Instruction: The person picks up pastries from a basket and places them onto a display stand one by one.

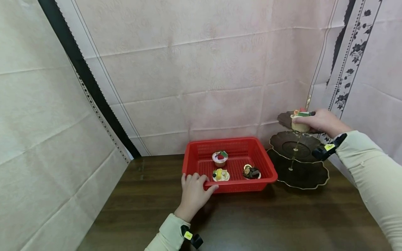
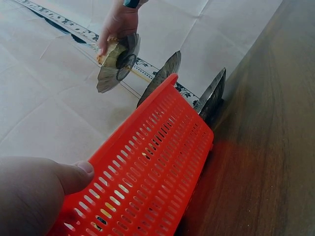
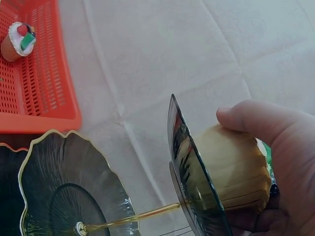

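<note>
At the top tier of a dark three-tier cake stand point(image 1: 295, 146), my right hand point(image 1: 323, 122) grips a cream-coloured cupcake point(image 1: 300, 126) with fruit and green decoration on top. In the right wrist view the base of this cupcake point(image 3: 226, 164) is at the top plate point(image 3: 189, 172). My left hand point(image 1: 195, 193) holds the near rim of a red plastic basket point(image 1: 232, 188), thumb point(image 2: 76, 174) on the outer wall. Inside the basket are a white-topped cupcake point(image 1: 220, 158), a yellow-fruited cake point(image 1: 221, 175) and a dark chocolate one point(image 1: 252, 172).
The basket and stand are on a brown wooden table point(image 1: 150, 202), the stand just right of the basket. A pale cloth point(image 1: 220, 76) hangs behind them, with more cloth point(image 1: 41, 122) along the left side and the right.
</note>
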{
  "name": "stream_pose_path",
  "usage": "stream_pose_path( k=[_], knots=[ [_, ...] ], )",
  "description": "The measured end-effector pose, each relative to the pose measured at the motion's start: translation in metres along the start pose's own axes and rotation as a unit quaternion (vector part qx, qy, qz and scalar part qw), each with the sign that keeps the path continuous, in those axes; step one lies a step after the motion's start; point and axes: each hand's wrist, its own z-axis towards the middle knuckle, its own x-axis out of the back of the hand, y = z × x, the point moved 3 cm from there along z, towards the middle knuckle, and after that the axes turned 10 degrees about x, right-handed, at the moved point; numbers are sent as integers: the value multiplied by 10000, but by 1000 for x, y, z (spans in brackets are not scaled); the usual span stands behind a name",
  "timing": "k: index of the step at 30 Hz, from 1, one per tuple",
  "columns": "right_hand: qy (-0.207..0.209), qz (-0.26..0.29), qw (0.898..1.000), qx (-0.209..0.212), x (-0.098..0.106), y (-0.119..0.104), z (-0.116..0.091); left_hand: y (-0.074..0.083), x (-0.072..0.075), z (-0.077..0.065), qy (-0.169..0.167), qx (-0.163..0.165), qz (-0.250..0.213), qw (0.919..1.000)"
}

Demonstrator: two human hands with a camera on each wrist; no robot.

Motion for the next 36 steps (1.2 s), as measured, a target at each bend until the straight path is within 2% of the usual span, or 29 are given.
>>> stream_pose_path(
  k=[7,16,25,36],
  knots=[
    [-61,21,10000,-38,-2,-1,1,0,2,1,44,-15,8,10000],
    [129,-12,9999,-98,-2,0,3,0,2,2,48,-28,-16,10000],
    [106,7,9999,-64,-3,-4,4,0,1,2,25,11,-23,10000],
    [-28,476,9987,-166,1,-8,-5,0,-1,1,42,-14,-53,10000]
  ],
)
